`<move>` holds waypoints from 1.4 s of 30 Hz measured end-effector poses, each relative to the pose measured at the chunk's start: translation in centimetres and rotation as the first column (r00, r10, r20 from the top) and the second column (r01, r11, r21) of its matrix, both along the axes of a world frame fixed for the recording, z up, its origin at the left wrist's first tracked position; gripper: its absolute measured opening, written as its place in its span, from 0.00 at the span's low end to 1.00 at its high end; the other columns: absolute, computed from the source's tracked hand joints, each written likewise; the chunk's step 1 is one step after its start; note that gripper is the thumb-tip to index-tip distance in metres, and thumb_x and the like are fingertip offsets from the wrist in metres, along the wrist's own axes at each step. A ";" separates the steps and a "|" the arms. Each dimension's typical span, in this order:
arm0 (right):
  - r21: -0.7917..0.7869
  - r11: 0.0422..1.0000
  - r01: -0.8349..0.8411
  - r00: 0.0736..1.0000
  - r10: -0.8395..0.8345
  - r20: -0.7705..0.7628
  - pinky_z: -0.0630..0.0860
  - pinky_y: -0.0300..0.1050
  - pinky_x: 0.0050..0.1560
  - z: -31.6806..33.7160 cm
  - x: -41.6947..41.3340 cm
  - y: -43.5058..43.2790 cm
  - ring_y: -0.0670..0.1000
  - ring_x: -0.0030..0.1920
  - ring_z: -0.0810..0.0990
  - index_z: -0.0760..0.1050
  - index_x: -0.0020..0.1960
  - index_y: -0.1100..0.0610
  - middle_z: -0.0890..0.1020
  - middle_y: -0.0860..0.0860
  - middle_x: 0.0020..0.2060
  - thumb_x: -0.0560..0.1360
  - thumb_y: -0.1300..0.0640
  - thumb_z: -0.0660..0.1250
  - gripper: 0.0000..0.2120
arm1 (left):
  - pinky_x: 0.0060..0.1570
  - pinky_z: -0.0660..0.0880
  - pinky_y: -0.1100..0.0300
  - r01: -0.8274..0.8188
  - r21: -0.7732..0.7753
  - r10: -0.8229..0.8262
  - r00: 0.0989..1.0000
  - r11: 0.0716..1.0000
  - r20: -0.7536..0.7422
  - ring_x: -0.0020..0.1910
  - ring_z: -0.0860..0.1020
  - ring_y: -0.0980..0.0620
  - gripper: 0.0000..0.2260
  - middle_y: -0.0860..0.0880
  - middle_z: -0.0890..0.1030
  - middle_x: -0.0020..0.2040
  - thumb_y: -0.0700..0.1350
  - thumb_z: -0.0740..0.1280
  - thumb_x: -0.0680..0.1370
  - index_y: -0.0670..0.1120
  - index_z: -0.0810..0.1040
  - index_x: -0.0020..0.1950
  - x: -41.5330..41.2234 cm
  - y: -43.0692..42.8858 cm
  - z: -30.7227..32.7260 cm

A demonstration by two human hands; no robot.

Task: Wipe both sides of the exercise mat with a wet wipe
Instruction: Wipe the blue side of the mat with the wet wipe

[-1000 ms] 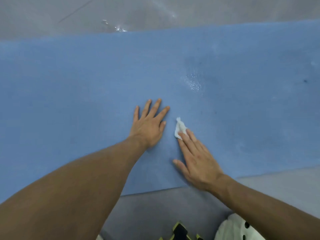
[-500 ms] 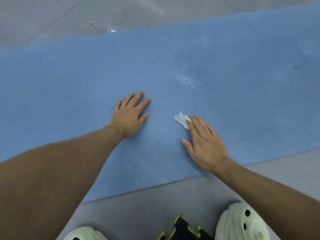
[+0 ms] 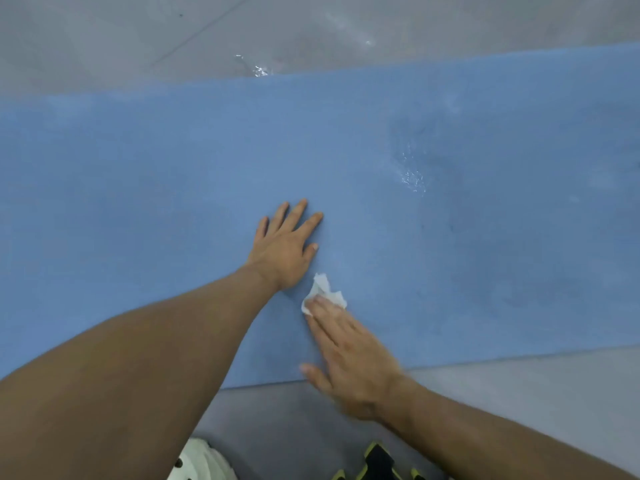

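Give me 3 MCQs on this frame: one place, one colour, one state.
1. Where on the mat is the wet wipe?
A. At its far edge
B. Under the fingertips of the right hand
C. At its near edge, clear of both hands

2. What colour is the mat?
A. Green
B. Grey
C. Blue

3. How is the left hand?
A. Flat on the mat, fingers straight
B. Pinching the wipe
C. Curled into a fist

Answers:
1 B: the white wipe sticks out from beneath the right fingertips.
2 C: the mat is blue against the grey floor.
3 A: its palm lies on the mat, holding nothing.
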State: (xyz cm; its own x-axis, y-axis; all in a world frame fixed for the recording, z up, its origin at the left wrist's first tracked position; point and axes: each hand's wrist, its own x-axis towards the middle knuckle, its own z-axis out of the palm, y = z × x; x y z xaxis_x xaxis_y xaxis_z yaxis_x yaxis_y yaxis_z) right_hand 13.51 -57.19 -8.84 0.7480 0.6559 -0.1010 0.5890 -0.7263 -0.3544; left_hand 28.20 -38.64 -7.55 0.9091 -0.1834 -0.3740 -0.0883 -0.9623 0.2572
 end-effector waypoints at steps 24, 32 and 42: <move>-0.099 0.816 0.569 0.822 -0.567 0.052 0.53 0.51 0.81 0.1 8.3 -11.5 0.56 0.83 0.54 0.59 0.82 0.63 0.60 0.57 0.82 0.83 0.33 0.45 0.40 | 0.80 0.40 0.41 -0.084 -0.019 0.086 0.983 0.996 0.160 0.83 0.42 0.53 0.27 0.57 0.46 0.85 0.58 0.51 0.85 0.59 0.52 0.84 0.4 -2.9 -1.8; -0.138 0.955 0.261 0.965 -0.255 0.058 0.51 0.52 0.82 0.2 6.1 -8.0 0.49 0.84 0.48 0.54 0.84 0.61 0.55 0.53 0.84 0.84 0.32 0.49 0.40 | 0.80 0.40 0.41 -0.039 -0.003 0.039 0.988 0.999 0.146 0.83 0.42 0.52 0.27 0.56 0.44 0.85 0.59 0.50 0.85 0.58 0.50 0.85 5.6 -4.3 -1.4; -0.182 0.710 0.680 0.731 -0.677 0.089 0.49 0.51 0.81 -1.0 17.7 -16.0 0.52 0.84 0.50 0.52 0.84 0.58 0.53 0.52 0.84 0.78 0.26 0.34 0.48 | 0.80 0.41 0.40 -0.077 0.047 0.062 0.961 0.996 0.268 0.84 0.42 0.51 0.27 0.54 0.44 0.85 0.58 0.45 0.85 0.57 0.49 0.85 6.6 -5.5 -3.6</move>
